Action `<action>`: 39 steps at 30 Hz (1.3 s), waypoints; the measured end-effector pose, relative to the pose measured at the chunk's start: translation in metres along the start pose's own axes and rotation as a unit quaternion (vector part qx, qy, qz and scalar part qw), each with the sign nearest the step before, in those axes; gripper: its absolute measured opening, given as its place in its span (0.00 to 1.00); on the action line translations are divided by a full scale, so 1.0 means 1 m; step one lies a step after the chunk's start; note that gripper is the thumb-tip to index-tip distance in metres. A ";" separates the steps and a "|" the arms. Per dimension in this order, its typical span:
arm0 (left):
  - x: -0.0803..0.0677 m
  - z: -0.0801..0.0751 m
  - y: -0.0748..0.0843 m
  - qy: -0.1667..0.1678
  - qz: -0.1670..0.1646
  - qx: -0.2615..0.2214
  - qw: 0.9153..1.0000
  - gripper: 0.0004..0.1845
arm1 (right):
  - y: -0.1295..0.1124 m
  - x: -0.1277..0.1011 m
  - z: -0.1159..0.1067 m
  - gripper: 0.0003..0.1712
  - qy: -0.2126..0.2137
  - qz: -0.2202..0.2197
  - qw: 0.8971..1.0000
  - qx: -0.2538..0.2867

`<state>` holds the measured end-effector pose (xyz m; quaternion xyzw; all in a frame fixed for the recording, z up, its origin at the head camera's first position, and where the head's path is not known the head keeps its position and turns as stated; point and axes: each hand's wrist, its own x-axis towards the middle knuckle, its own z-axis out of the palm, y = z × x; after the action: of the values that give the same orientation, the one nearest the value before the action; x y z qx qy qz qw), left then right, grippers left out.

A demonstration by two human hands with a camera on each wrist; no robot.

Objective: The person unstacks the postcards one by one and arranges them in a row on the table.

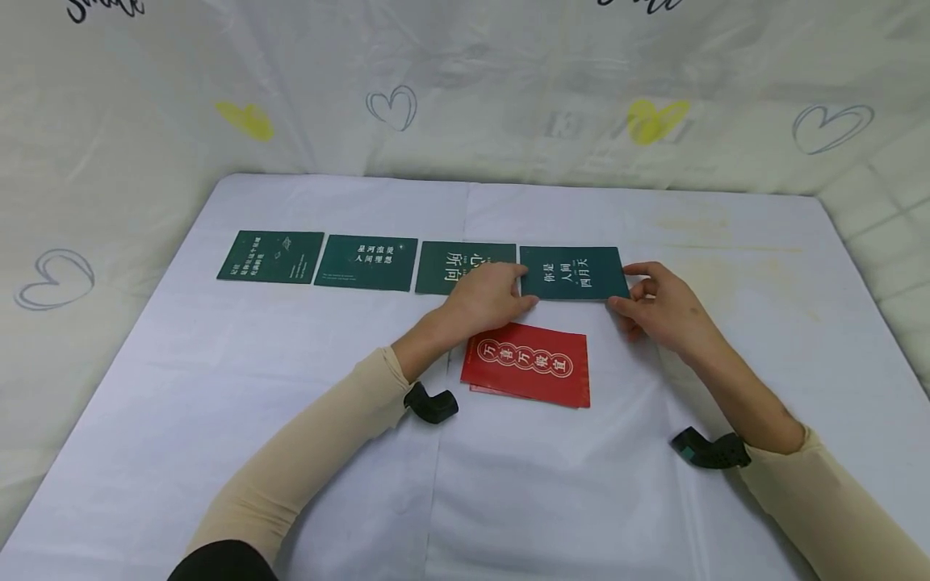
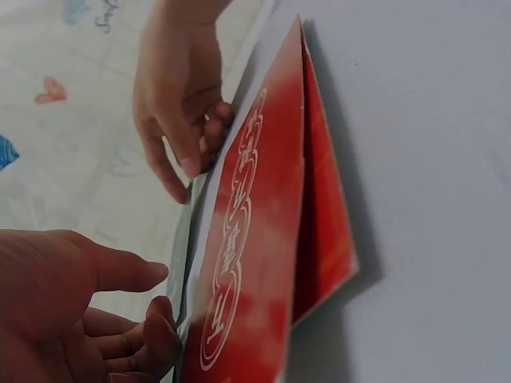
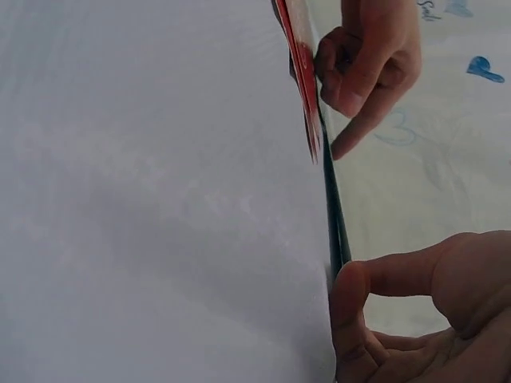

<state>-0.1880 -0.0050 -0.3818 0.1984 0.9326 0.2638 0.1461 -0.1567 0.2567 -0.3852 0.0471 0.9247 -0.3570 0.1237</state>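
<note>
Both hands pinched the thin, stiff, light green card [image 1: 574,273], left hand [image 1: 485,297] and right hand [image 1: 657,311] at its opposite short edges, best held there.

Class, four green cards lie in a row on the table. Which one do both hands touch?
The rightmost green card: the left hand holds its left edge, the right hand its right edge. The others lie further left.

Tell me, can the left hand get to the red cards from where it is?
Probably yes. The left hand rests at the edge of the rightmost green card, and the red cards lie just below it on the table, face up, with nothing lying between them.
</note>
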 end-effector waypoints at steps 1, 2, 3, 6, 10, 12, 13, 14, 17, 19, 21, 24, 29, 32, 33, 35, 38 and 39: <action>0.000 0.000 0.000 -0.003 0.001 0.002 1.000 0.34 | 0.000 0.000 0.000 0.42 -0.002 0.000 1.000 -0.002; 0.001 0.000 0.000 -0.005 0.001 0.004 1.000 0.34 | 0.001 0.000 -0.001 0.42 -0.002 -0.001 1.000 -0.006; 0.001 0.000 0.000 -0.008 0.002 0.005 1.000 0.34 | 0.001 0.000 -0.001 0.41 -0.002 -0.001 1.000 -0.010; 0.002 0.000 0.000 -0.012 0.003 0.007 1.000 0.34 | 0.000 -0.001 -0.002 0.41 -0.004 -0.002 1.000 -0.024; 0.002 0.001 0.001 -0.005 -0.009 0.016 1.000 0.35 | -0.001 -0.002 -0.002 0.41 -0.007 0.000 1.000 -0.031; 0.002 0.001 0.002 0.005 -0.015 0.029 0.999 0.34 | -0.002 -0.002 -0.002 0.41 -0.009 0.001 0.999 -0.032; 0.002 0.002 0.002 0.010 -0.017 0.037 0.999 0.34 | -0.003 -0.002 -0.002 0.40 -0.008 0.001 0.999 -0.032; 0.002 0.002 0.003 0.017 -0.017 0.046 0.999 0.34 | -0.003 -0.002 -0.002 0.40 -0.009 0.001 0.999 -0.032; 0.003 0.003 0.004 0.031 -0.012 0.067 0.997 0.32 | -0.003 -0.003 -0.001 0.41 -0.010 0.001 0.999 -0.034; 0.003 0.003 0.004 0.037 -0.008 0.073 0.997 0.31 | -0.003 -0.002 -0.001 0.41 -0.011 0.001 0.999 -0.035; 0.003 0.003 0.004 0.041 -0.004 0.074 0.996 0.31 | -0.003 -0.002 -0.002 0.41 -0.011 0.000 0.999 -0.035; 0.003 0.003 0.004 0.040 -0.003 0.071 0.997 0.31 | -0.002 -0.002 -0.002 0.41 -0.011 -0.002 0.999 -0.035; 0.003 0.002 0.004 0.038 -0.008 0.065 0.997 0.32 | -0.003 -0.001 -0.002 0.41 -0.009 -0.003 0.999 -0.041; 0.003 0.002 0.004 0.041 -0.010 0.063 0.997 0.32 | -0.004 -0.001 -0.001 0.41 -0.006 -0.002 0.999 -0.053; 0.003 0.002 0.003 0.043 -0.010 0.061 0.997 0.32 | -0.004 -0.001 -0.001 0.41 -0.004 -0.001 0.998 -0.059; 0.003 0.003 0.002 0.046 -0.010 0.058 0.997 0.32 | -0.004 -0.001 0.000 0.40 0.001 0.000 0.998 -0.069; 0.004 0.004 0.000 0.049 -0.009 0.053 0.997 0.31 | -0.004 -0.001 0.001 0.39 0.011 0.000 0.997 -0.081; 0.004 0.005 0.000 0.051 -0.008 0.052 0.997 0.31 | -0.004 -0.001 0.001 0.39 0.013 -0.001 0.996 -0.084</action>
<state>-0.1897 -0.0014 -0.3864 0.1847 0.9529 0.2231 0.0902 -0.1561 0.2528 -0.3832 0.0409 0.9529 -0.2778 0.1147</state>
